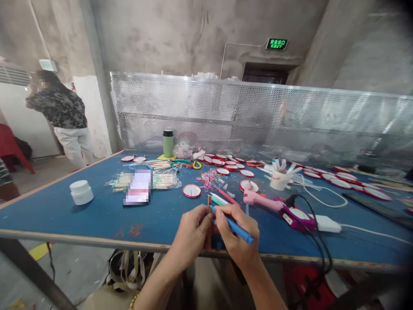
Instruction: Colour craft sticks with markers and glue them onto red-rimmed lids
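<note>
My left hand (192, 228) pinches a thin piece with an orange-red tip (209, 200) that sticks up above the fingertips; its kind is too small to tell. Held like a pencil in my right hand (240, 228) is a blue pen-shaped tool (241, 232). Its front end meets the piece at my left fingers, where the contact is hidden. Both hands are over the front edge of the blue table (155, 228). Just beyond them lie a white-and-teal pen (219, 199), a red pen (229, 197) and a round red-rimmed lid (191, 191).
A pink glue gun (263, 200) with cables lies at right, near a white cup of sticks (280, 178). Several red-rimmed lids (340, 181) spread along the back. A phone (138, 187), a white jar (81, 192) and a green bottle (168, 144) stand leftward. A person (64, 107) stands far left.
</note>
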Available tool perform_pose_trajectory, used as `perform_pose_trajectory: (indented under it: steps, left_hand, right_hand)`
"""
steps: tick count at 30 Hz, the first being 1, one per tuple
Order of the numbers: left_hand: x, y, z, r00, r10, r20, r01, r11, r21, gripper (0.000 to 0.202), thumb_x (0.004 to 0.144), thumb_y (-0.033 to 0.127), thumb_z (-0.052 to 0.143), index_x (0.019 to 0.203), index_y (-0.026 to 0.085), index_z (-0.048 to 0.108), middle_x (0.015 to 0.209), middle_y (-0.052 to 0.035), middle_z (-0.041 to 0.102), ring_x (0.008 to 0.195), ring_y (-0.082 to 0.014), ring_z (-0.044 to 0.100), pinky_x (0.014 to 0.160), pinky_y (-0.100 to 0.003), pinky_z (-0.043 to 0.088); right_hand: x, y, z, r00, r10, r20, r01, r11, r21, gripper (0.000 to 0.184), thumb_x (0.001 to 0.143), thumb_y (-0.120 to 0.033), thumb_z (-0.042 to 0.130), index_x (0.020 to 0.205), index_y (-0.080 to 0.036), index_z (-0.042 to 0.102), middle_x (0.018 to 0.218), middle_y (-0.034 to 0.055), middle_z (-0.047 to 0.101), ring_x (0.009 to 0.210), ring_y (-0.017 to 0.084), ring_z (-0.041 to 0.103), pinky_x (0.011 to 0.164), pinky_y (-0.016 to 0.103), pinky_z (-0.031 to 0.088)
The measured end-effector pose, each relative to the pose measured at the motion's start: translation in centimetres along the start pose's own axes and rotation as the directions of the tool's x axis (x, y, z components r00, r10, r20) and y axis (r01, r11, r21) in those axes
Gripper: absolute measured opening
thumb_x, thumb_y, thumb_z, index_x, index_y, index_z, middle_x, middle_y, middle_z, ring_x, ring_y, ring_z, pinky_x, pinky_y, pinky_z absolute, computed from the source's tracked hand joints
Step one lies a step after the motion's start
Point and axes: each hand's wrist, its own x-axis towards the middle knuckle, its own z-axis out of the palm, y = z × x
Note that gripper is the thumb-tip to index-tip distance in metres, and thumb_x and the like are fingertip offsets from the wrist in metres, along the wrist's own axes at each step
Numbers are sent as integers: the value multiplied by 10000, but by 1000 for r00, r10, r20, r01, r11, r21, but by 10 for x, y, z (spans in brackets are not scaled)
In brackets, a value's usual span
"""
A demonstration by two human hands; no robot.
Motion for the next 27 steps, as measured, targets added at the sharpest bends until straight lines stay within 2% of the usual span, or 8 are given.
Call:
perform_pose_trajectory:
  steps: [27]
  left_hand:
    - [-1, 3, -1, 1000, 17, 2, -17, 1000, 21, 260, 922, 318, 448, 690, 202, 477, 460, 65, 487, 344, -97, 481, 378, -185, 317]
  right_hand:
    - [0, -1, -1, 999, 33, -3, -33, 999, -20, 111, 899, -179, 561, 819, -196, 636, 632, -26, 646, 516, 103, 604, 548, 207, 474]
